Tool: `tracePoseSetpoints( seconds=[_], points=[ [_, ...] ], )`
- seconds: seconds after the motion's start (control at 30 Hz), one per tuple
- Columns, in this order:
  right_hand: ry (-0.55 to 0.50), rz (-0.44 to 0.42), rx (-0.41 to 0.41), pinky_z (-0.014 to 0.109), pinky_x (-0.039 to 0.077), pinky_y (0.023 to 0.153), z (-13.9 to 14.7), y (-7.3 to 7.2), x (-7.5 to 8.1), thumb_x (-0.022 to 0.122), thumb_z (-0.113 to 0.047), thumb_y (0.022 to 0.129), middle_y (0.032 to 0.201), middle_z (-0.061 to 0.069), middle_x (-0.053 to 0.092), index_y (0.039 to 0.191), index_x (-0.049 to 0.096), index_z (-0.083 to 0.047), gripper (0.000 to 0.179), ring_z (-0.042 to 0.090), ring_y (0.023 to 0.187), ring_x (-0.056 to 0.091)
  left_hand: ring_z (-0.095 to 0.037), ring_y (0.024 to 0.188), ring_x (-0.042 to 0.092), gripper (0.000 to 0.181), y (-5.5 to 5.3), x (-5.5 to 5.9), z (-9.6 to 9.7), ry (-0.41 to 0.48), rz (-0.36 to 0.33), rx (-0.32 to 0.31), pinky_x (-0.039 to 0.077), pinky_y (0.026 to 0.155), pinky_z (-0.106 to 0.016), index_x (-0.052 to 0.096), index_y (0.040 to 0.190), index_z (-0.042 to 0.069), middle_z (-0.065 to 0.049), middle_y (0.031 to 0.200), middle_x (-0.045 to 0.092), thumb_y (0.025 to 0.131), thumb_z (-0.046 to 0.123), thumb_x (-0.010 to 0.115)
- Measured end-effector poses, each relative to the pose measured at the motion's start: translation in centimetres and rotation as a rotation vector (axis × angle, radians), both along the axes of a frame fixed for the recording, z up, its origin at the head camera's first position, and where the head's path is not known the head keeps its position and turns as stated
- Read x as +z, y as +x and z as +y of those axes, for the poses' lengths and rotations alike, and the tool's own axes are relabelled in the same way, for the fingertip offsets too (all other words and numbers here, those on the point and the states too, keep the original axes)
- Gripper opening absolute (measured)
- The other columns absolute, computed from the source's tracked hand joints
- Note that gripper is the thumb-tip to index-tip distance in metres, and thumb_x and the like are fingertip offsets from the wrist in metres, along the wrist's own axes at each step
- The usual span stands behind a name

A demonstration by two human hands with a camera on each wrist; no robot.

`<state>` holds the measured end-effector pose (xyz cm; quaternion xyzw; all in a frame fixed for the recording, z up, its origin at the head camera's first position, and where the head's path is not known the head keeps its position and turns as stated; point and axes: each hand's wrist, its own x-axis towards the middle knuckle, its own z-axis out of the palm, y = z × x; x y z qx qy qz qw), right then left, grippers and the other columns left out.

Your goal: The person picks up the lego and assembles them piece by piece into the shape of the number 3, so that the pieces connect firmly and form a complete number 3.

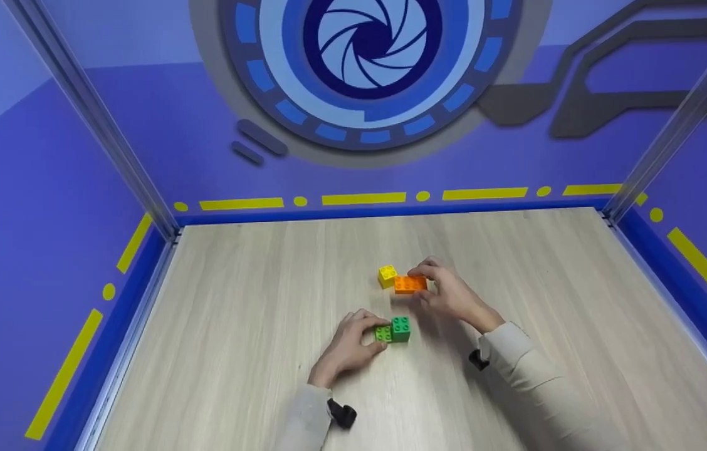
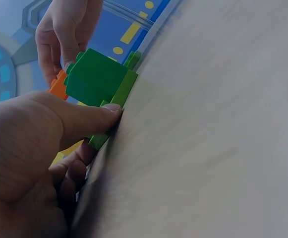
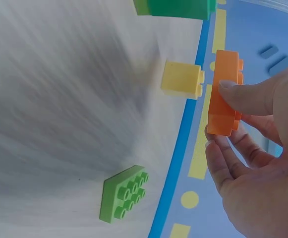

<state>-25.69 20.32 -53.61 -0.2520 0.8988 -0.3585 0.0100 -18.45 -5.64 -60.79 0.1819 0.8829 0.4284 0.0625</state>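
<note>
My left hand (image 1: 348,343) pinches a lime green brick (image 2: 126,91) between thumb and fingers, low at the table top. A taller dark green brick (image 2: 95,77) sits on that lime brick, with lime studs showing past it. Farther back, my right hand (image 1: 450,293) holds an orange brick (image 3: 223,94), thumb on one broad side and fingers behind it. The orange brick appears raised over the table in the right wrist view. Just left of it in the head view stands a small yellow brick (image 1: 387,276), which neither hand holds.
Another light green brick (image 3: 124,196) with several studs lies on the table in the right wrist view; the head view does not show it. The wooden table (image 1: 247,300) is bounded by a blue back wall (image 1: 159,138) and side walls with metal corner posts.
</note>
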Motion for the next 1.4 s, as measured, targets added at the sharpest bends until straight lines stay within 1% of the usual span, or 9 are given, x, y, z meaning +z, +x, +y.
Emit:
tracePoseSetpoints(
  seconds=[0.2,0.33,0.57,0.77,0.87,1.0,1.23,1.4],
  points=[
    [-0.007,0.011,0.019,0.052,0.054,0.109,-0.1,0.6,0.3,0.076,0.005,0.093,0.122,0.009,0.066,0.127,0.074,-0.006,0.036,0.029,0.117,0.064,-0.016,0.115,0.053,0.038,0.0,-0.1,0.1,-0.002,-0.008,0.005,0.044,0.101,-0.036,0.074,0.135,0.023,0.005,0.124,0.064,0.097,0.023,0.079],
    [-0.031,0.038,0.047,0.054,0.055,0.106,-0.1,1.0,0.4,0.077,0.004,0.093,0.122,0.009,0.067,0.125,0.074,-0.007,0.034,0.030,0.116,0.065,-0.017,0.117,0.054,0.038,0.1,0.0,0.0,-0.001,-0.005,0.005,0.044,0.103,-0.038,0.074,0.135,0.023,0.005,0.126,0.065,0.097,0.023,0.078],
    [-0.061,0.056,0.061,0.055,0.057,0.101,-0.3,1.7,0.5,0.078,0.005,0.091,0.117,0.008,0.069,0.120,0.074,-0.008,0.032,0.029,0.111,0.066,-0.020,0.116,0.056,0.038,0.0,-0.1,0.1,0.007,0.043,-0.006,0.045,0.102,-0.040,0.075,0.133,0.018,0.001,0.123,0.067,0.095,0.020,0.080],
    [-0.066,0.035,0.055,0.057,0.056,0.101,-0.3,2.3,0.6,0.078,0.003,0.093,0.119,0.008,0.068,0.121,0.075,-0.009,0.031,0.029,0.111,0.065,-0.019,0.117,0.055,0.039,0.0,0.1,0.1,0.008,0.012,-0.001,0.045,0.103,-0.039,0.074,0.134,0.020,0.004,0.125,0.066,0.096,0.022,0.080],
    [-0.064,0.030,0.058,0.054,0.056,0.101,-0.4,2.5,0.7,0.078,0.001,0.094,0.120,0.007,0.068,0.122,0.076,-0.009,0.030,0.027,0.111,0.065,-0.018,0.118,0.055,0.039,0.0,0.1,0.0,0.004,-0.007,0.003,0.045,0.104,-0.039,0.074,0.134,0.021,0.005,0.126,0.065,0.096,0.023,0.079],
    [-0.073,0.029,0.064,0.052,0.056,0.102,-0.6,3.0,0.6,0.079,-0.001,0.094,0.119,0.004,0.068,0.122,0.076,-0.011,0.029,0.024,0.112,0.065,-0.019,0.119,0.054,0.039,0.0,0.1,-0.1,-0.007,-0.016,0.002,0.045,0.104,-0.040,0.074,0.134,0.019,0.004,0.126,0.065,0.096,0.024,0.079],
    [-0.070,0.070,0.071,0.050,0.058,0.099,-1.0,3.5,0.4,0.082,-0.003,0.092,0.119,0.002,0.071,0.121,0.077,-0.014,0.031,0.023,0.112,0.066,-0.022,0.120,0.056,0.037,0.0,0.0,-0.1,-0.009,0.011,-0.003,0.046,0.105,-0.042,0.075,0.129,0.014,0.001,0.126,0.065,0.094,0.023,0.080],
    [-0.086,0.078,0.081,0.050,0.059,0.096,-1.4,3.7,0.4,0.083,-0.002,0.091,0.117,0.002,0.072,0.118,0.077,-0.013,0.030,0.023,0.110,0.067,-0.022,0.121,0.056,0.037,-0.1,0.0,-0.2,-0.014,0.012,-0.006,0.046,0.107,-0.042,0.076,0.130,0.015,0.001,0.127,0.066,0.094,0.023,0.080]
  ],
)
